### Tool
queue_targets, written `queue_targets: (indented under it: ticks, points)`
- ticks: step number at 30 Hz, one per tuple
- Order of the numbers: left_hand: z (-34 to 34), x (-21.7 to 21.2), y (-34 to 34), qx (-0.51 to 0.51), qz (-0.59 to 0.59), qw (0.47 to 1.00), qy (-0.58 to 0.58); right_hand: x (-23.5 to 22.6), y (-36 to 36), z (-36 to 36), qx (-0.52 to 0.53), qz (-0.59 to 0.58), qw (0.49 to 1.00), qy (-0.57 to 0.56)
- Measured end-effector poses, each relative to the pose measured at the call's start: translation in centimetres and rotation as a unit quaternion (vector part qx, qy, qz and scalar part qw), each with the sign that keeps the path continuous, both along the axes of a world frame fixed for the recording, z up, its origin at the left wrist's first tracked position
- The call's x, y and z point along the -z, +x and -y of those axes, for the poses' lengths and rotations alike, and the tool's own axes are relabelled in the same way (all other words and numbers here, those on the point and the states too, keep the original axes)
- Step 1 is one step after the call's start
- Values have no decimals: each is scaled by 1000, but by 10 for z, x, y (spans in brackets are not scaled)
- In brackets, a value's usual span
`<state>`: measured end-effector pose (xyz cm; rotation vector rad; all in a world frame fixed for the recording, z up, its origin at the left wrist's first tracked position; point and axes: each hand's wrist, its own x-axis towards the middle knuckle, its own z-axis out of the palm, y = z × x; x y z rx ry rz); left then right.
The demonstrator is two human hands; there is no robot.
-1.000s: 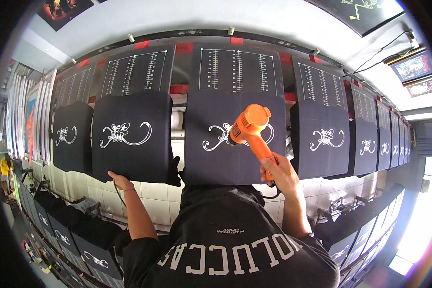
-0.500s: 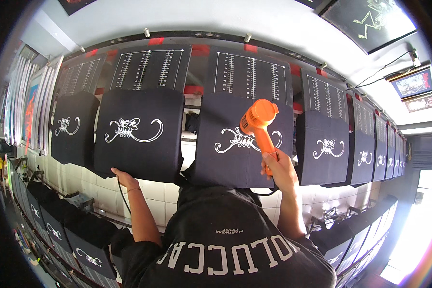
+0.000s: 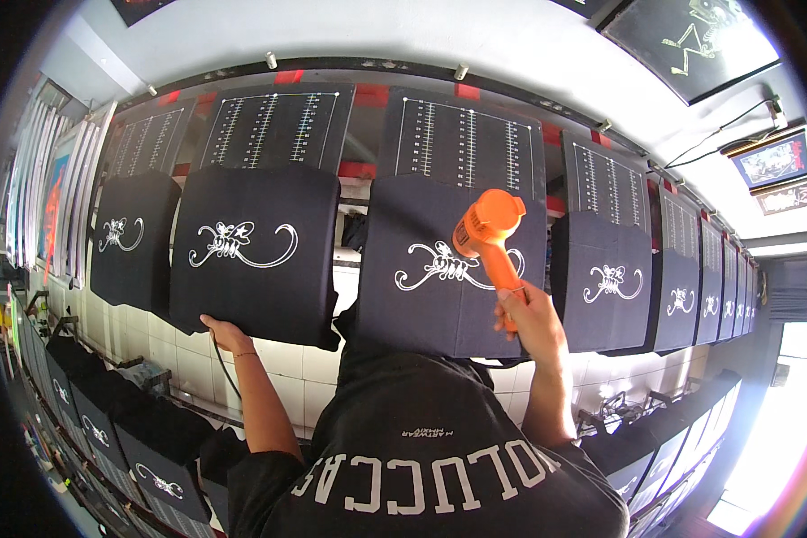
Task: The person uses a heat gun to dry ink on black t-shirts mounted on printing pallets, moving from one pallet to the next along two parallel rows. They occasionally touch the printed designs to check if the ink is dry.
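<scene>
My right hand (image 3: 536,321) is closed around the handle of an orange hair dryer (image 3: 493,224). The dryer is above a black shirt (image 3: 412,327) with a white curled print, covering part of that print. My left hand (image 3: 230,335) is at the lower edge of another black shirt (image 3: 251,300) on the left, which has a similar print. A black cord (image 3: 225,366) hangs from my left fingers, which appear closed on it. Both shirts lie flat on dark boards; the bare upper part of one board (image 3: 444,143) shows white ruler marks.
More printed black shirts continue along the row, including one (image 3: 605,282) at the right. A metal rail (image 3: 368,65) runs behind the boards. Printing frames (image 3: 76,193) stand at the far left. A second row with shirts (image 3: 166,439) lies below, across a tiled floor (image 3: 282,359).
The hair dryer and my right hand have shifted slightly right and down over the shirt. My left hand has moved a little left along the shirt edge.
</scene>
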<state>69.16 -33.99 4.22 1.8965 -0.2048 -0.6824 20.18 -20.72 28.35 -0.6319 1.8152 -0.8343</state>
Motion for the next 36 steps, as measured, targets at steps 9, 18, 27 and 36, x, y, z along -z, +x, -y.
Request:
queue_targets:
  ticks: [9,18,27,36]
  points:
    - [-3,-6,-1,-5,13,1000,13,-9,-9,-19,31,-27,999,13]
    - [-1,6,6,-14,35,999,32,8,-10,-25,87,-23,995,-38]
    - [-3,5,9,-5,19,1000,7,8,-6,-9,49,9,997,-64]
    - [-1,-4,-3,-16,15,1000,-3,-6,22,-1,-30,25,999,4]
